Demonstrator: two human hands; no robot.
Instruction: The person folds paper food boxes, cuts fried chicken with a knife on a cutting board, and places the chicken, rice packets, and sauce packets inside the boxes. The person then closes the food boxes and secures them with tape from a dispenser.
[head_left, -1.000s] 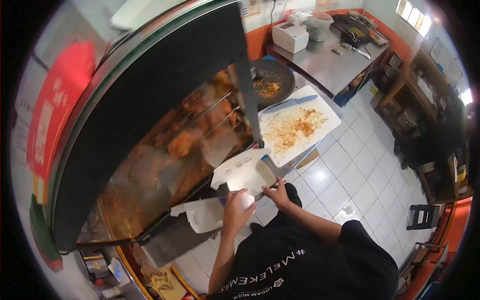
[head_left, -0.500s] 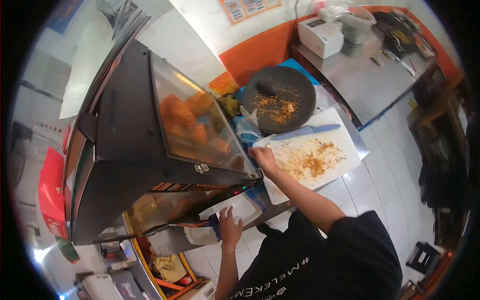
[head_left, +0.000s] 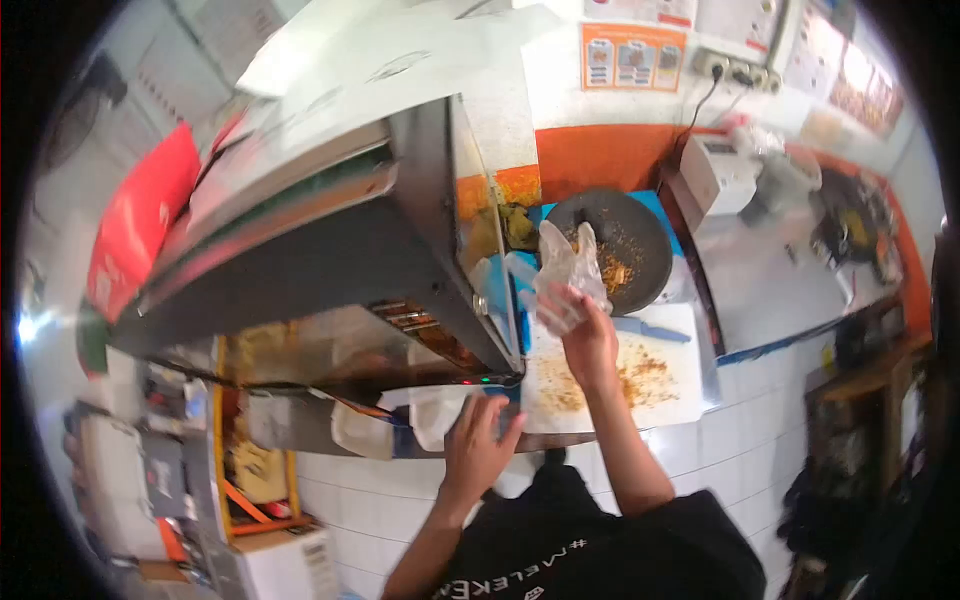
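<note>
At the fingertips of the right hand [head_left: 590, 345], a clear glove [head_left: 574, 262] extends away from the wearer, the hand closed on its lower end; this grip probably leaves the finger parts loose. Blur obscures the exact contact. The left hand [head_left: 480, 452], half open with nothing visible in it, lies just beside a white box [head_left: 432, 418]; touch cannot be told. Below the right hand: board [head_left: 683, 378] and knife [head_left: 655, 331]. Beyond it: pan [head_left: 645, 240], partly masked by the glove. To its left, the cabinet [head_left: 300, 255] bars sideways reach.
</note>
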